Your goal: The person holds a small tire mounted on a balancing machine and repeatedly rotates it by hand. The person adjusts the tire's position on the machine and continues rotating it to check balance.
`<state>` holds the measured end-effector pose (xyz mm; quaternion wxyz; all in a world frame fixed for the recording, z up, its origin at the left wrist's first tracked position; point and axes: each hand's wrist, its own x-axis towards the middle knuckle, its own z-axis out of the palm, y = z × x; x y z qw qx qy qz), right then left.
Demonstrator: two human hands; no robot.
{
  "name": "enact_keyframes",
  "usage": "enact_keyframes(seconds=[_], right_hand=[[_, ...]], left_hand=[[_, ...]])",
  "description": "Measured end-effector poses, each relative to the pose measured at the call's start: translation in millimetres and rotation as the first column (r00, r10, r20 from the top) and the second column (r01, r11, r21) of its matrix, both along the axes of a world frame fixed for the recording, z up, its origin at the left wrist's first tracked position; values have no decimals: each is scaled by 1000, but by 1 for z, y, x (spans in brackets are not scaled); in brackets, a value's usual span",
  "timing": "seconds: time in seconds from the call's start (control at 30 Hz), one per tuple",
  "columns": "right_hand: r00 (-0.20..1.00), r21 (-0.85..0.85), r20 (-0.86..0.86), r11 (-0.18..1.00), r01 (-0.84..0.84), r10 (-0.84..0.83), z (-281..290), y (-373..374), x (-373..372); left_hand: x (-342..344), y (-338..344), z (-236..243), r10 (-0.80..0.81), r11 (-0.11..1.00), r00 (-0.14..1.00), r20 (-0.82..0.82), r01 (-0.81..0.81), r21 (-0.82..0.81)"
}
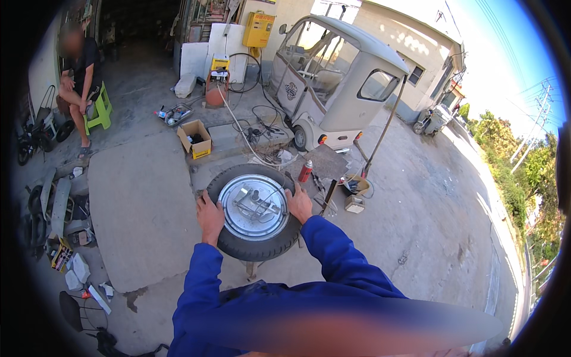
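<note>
A wheel with a black rubber tyre lies flat in front of me, raised on a support whose leg shows below it. Its silver metal hub faces up, with a metal bracket and a thin cable on top. My left hand grips the tyre's left side, thumb on the sidewall. On the right side my right hand holds the tyre too, fingers curled over its edge and partly hidden. Just beyond the right hand stands a red spray can.
A small grey enclosed vehicle stands ahead. An open cardboard box and a red compressor with a hose are beyond the wheel. A bucket and a metal bar are at right. Someone sits on a green stool at far left.
</note>
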<state>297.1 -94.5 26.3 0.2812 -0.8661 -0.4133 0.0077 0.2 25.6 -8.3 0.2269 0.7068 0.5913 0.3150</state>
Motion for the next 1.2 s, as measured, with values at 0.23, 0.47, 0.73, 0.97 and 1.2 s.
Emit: enact_keyframes(seconds=[0.23,0.47,0.73,0.97,1.2], right_hand=[[1000,-3,-1,1000,3,-3,1,0,-1],[1000,-21,-26,1000,-4,3,-1,0,4],[998,-21,-64,1000,0,-2,2,6,-3],[1000,-16,25,1000,-6,6,-3,-4,8],[998,-11,9,997,-70,70,-3,-1,7]], left_hand=[[-1,-1,1,20,1000,999,31,-20,11],[1,4,-8,14,1000,998,56,-15,18],[-6,3,-2,34,999,999,38,-34,-5],[1,-6,4,7,1000,998,67,-9,27],[4,-5,-15,33,990,995,98,-46,135]])
